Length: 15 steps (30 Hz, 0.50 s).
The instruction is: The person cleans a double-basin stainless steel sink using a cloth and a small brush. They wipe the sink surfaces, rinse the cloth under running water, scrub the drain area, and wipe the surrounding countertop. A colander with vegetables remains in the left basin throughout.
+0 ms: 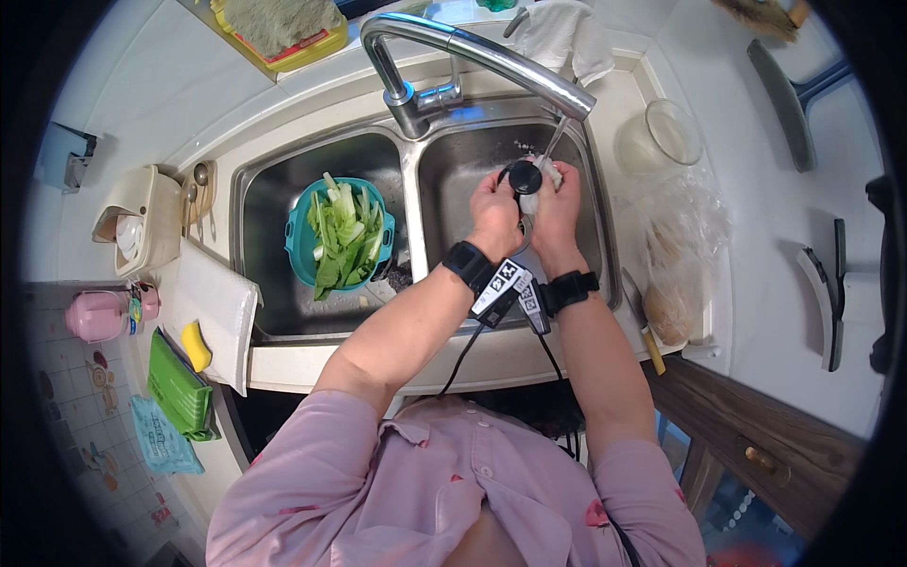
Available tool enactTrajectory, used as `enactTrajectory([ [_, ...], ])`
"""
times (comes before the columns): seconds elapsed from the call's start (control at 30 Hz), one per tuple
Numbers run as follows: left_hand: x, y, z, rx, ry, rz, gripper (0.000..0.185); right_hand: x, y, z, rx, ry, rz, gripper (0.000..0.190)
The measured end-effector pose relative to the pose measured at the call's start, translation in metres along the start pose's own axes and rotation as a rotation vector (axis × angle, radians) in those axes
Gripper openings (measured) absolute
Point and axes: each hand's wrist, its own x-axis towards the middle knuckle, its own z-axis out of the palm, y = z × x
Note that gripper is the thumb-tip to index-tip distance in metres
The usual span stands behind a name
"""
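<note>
Over the right basin (pixel 453 166) of a steel double sink, both my hands meet under the faucet's stream of water (pixel 557 138). My left hand (pixel 496 212) grips a small black object with a round knob-like end (pixel 525 177); its exact kind is unclear. My right hand (pixel 560 209) is closed around a white, crumpled piece (pixel 530 205), perhaps a cloth or scrubber, pressed against the black object. Fingers hide much of both. In the left basin (pixel 273 312) stands a turquoise plastic basket (pixel 291 230) heaped with cut leafy greens (pixel 347 230).
The chrome faucet (pixel 489 46) arches above my hands. To the right are a glass jar (pixel 662 138), a plastic bag (pixel 680 241) and a yellow-handled knife (pixel 645 326). Leftward lie a yellow sponge (pixel 195 346), a white padded sheet (pixel 212 305) and a green packet (pixel 177 386).
</note>
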Motion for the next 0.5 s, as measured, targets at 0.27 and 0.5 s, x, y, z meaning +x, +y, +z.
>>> enactTrajectory([
  [0.27,0.009,0.001,0.0,0.046,-0.118,0.046,0.016,-0.012,-0.015,-0.024,-0.484,-0.201,-0.487,0.025],
  [0.5,0.002,0.011,0.002,0.169,-0.245,0.007,0.018,0.031,-0.028,-0.027,-0.504,-0.299,-0.274,0.018],
])
